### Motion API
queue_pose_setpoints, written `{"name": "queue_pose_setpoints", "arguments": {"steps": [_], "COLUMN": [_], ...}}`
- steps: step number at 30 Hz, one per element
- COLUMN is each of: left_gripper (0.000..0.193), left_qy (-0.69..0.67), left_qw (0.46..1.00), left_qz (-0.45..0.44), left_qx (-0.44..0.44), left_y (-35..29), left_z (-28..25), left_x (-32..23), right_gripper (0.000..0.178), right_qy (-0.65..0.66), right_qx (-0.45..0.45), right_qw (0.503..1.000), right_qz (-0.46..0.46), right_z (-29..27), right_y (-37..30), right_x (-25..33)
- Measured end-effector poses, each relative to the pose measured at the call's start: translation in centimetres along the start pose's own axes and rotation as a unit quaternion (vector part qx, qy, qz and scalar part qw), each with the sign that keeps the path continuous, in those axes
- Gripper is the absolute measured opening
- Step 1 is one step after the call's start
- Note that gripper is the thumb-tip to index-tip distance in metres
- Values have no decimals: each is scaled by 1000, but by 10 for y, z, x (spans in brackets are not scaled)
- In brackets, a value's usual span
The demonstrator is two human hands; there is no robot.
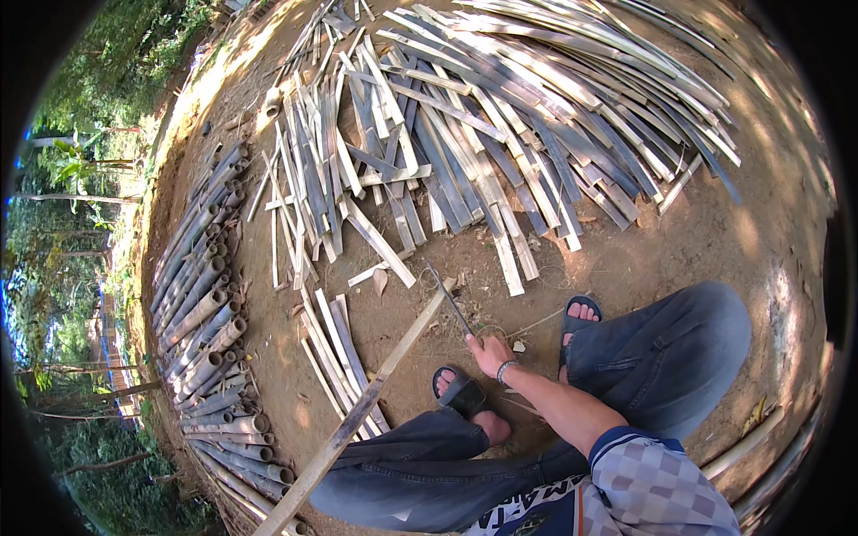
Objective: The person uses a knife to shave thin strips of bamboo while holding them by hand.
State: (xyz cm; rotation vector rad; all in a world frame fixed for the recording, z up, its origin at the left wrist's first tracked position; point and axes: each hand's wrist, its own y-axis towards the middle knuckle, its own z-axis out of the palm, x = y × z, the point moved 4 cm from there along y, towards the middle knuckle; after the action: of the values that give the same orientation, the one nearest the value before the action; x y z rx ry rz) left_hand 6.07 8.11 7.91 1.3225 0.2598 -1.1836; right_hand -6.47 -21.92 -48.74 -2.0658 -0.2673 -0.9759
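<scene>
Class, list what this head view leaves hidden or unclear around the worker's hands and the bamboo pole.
- Left hand: not visible.
- Bamboo pole: near end cut off by the lower edge.
- Knife: blade thin, edge too small to judge.
- Right hand: fingers curl under, grip hidden.

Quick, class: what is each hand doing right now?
Right hand: closed on a long knife, blade at the bamboo pole tip.
Left hand: not in view.
</scene>
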Motion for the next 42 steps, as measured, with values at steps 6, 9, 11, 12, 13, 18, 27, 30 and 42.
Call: {"name": "queue_pose_setpoints", "arguments": {"steps": [6, 9, 11, 12, 13, 18, 27, 30, 42], "left_gripper": [51, 51, 51, 50, 51, 53, 56, 56, 51], "left_qy": [1, 8, 7, 10, 11, 1, 26, 5, 23], "left_qw": [1000, 999, 1000, 1000, 1000, 999, 997, 999, 998], "left_qz": [1, 16, 15, 14, 11, 15, 20, 14, 14], "left_qx": [5, -31, -27, -25, -21, -47, -64, -41, -56], "left_y": [0, -2, 0, -1, 0, -1, -2, 0, -1], "left_z": [1, -1, 1, 3, 3, 7, 6, 7, 0], "left_x": [-2, -2, 1, -1, -2, 3, -1, -2, -5], "right_gripper": [70, 71, 72, 73, 72, 72, 69, 68, 70], "right_qy": [15, -7, 14, 25, -4, -8, -16, -12, 8], "right_qx": [-4, 45, 6, -10, 13, -9, -5, -7, 0], "right_qw": [1000, 999, 1000, 999, 998, 1000, 1000, 1000, 1000], "right_qz": [2, 14, -22, -40, 54, -18, -12, 2, 11], "right_z": [5, 1, 1, 0, 1, -6, -3, 8, 0], "right_y": [3, -12, -11, -11, -2, -14, -13, -4, -11], "right_x": [-11, 5, -3, -3, -7, 6, 2, -11, -5]}}
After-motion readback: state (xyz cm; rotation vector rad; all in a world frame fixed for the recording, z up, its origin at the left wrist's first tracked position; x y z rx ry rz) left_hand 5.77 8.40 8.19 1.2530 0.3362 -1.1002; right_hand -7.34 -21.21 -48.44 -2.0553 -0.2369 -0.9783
